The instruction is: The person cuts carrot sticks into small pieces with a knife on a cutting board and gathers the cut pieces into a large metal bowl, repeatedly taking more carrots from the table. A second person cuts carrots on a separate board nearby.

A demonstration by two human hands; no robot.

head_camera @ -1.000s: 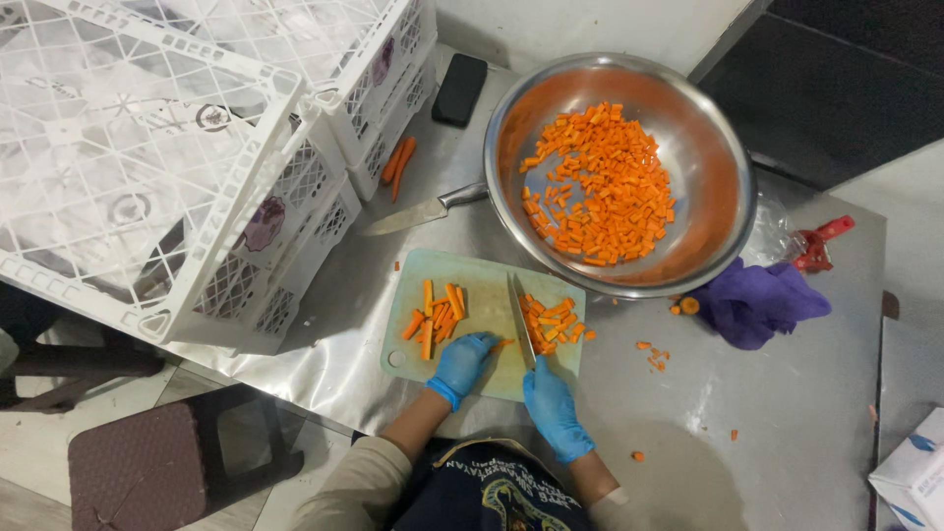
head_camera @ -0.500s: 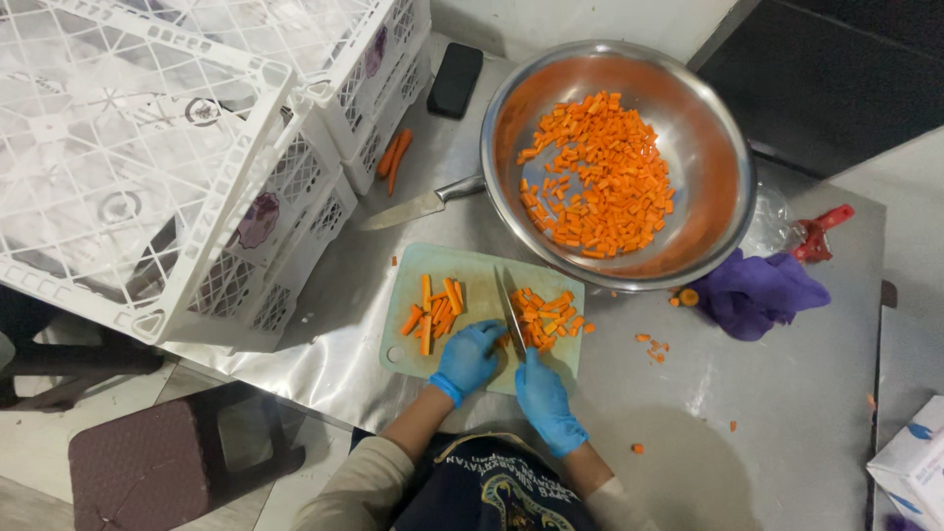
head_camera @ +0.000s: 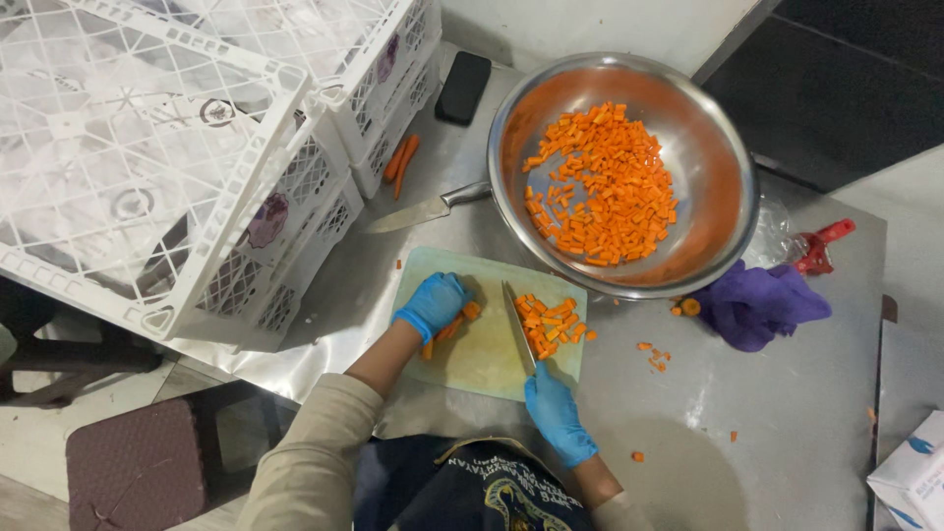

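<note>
On cutting board [head_camera: 482, 354], near steel bowl [head_camera: 728, 246] rim: right hand [head_camera: 557, 413] grips knife [head_camera: 518, 326]; left hand [head_camera: 433, 305] pins carrot sticks [head_camera: 450, 329].

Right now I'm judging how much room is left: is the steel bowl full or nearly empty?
Partly full. Diced carrot covers the floor of the steel bowl, while the upper walls show bare metal.

A steel table [head_camera: 787, 423] stands by a pale wall [head_camera: 590, 25], with a brown stool [head_camera: 133, 462] below.

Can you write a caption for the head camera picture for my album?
Left hand holds carrot sticks on a board; right hand grips a knife.
</note>
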